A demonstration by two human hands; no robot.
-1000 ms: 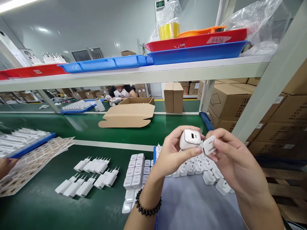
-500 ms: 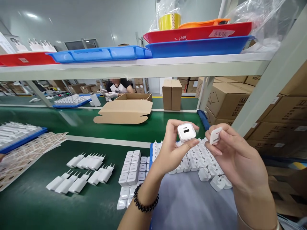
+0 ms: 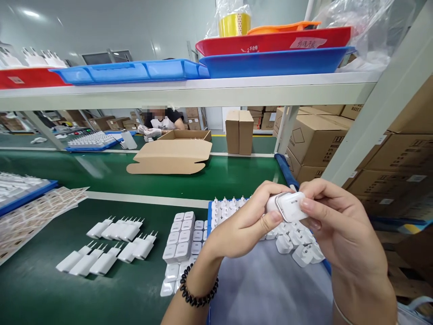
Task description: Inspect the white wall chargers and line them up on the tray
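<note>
My left hand (image 3: 246,225) is closed around a white charger housing (image 3: 272,204), partly covered by its fingers. A thin white cover plate (image 3: 295,206) with a small slot is pinched in my right hand (image 3: 345,230) and lies against the open end of the housing. A dark gap shows along one side between the two; I cannot tell whether the plate is seated. Beneath my hands, white plug chargers (image 3: 225,208) with pins up fill a blue tray. Several loose chargers (image 3: 302,253) lie at its near right, beside a grey sheet (image 3: 270,289).
Square white chargers (image 3: 182,237) are stacked left of the tray. Several white chargers with pins (image 3: 104,262) lie on the green table (image 3: 43,298). A shelf (image 3: 162,95) crosses above. Cartons (image 3: 318,140) stand right, a flat cardboard box (image 3: 172,151) behind. A person (image 3: 162,121) sits opposite.
My hands have come together. The housing has turned to face right, and the plate, held apart before, is now against its end. The view has shifted slightly.
</note>
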